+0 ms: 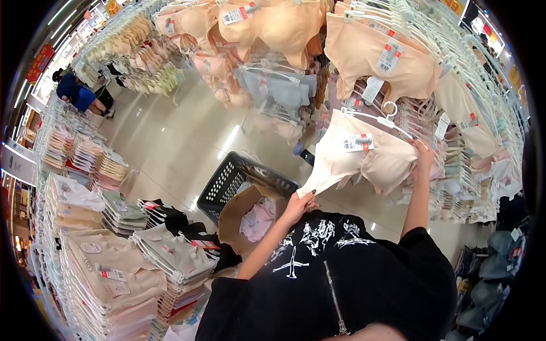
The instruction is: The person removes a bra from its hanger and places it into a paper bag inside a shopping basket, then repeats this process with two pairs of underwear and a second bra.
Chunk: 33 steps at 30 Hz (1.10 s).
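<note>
With your left grip [296, 208] pinching the pale bra's [336, 160] near-left end and right grip [424, 156] its right side, spread gently.

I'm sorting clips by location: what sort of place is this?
Probably a shop's underwear section: pale beige cloth bras on white plastic hangers, white-and-red paper tags, and a black perforated plastic basket.

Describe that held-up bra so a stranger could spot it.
Find the black shopping basket; to its right is a pale pink bra on a white hanger. Unlike peach bras hanging beyond, it is held between the left hand and right hand.
</note>
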Available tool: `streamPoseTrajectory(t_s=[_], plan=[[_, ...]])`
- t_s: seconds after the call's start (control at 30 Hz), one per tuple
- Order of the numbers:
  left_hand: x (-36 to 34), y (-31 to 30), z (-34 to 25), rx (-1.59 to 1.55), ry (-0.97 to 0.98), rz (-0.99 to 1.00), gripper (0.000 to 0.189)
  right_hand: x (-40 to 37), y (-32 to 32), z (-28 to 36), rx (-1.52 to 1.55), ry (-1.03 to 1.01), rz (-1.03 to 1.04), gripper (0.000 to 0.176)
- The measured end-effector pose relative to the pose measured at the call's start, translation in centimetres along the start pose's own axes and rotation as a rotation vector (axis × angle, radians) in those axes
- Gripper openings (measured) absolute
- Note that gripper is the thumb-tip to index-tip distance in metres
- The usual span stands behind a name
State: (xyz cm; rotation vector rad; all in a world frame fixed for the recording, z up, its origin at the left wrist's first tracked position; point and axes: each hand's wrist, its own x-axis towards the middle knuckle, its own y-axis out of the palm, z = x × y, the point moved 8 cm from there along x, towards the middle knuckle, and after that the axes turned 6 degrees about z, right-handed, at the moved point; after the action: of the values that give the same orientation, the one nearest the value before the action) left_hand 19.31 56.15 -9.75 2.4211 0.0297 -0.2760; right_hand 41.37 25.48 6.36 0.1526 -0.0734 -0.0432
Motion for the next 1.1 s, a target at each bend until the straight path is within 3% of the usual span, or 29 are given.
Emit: streamPoseTrajectory(t_s=[0.1,0.2,0.3,0.43,0.67,1.1], plan=[[-0.2,0.3,-0.3,-0.094,-0.032,-0.022,0.014,0.2,-0.8,-0.4,0.016,0.015,-0.019,0.015],[-0.4,-0.4,0.0,-0.203,-0.017,-0.038,0.025,-0.6,-0.3,1.1,0.071,0.051,0.003,0.014],[0.0,-0.8,0.7,-0.257,-0.028,-0.029,0.032,-0.3,-1.5,1.9,-0.066,0.051,0.028,0.014],[-0.1,-0.5,0.3,-0.136,-0.043,0.01,0.026,0.2,-2.9,-0.7,-0.252,0.202,0.13,0.016],[-0.2,0.1,0.8,0.105,-0.128,0.113,0.025,-1.3,-4.6,-6.6,-0.702,0.238,0.214,0.018],[-0.3,0.6,0.5,0.056,-0.096,0.065,0.022,-3.2,-6.5,-8.7,-0.09,0.339,0.067,0.02]])
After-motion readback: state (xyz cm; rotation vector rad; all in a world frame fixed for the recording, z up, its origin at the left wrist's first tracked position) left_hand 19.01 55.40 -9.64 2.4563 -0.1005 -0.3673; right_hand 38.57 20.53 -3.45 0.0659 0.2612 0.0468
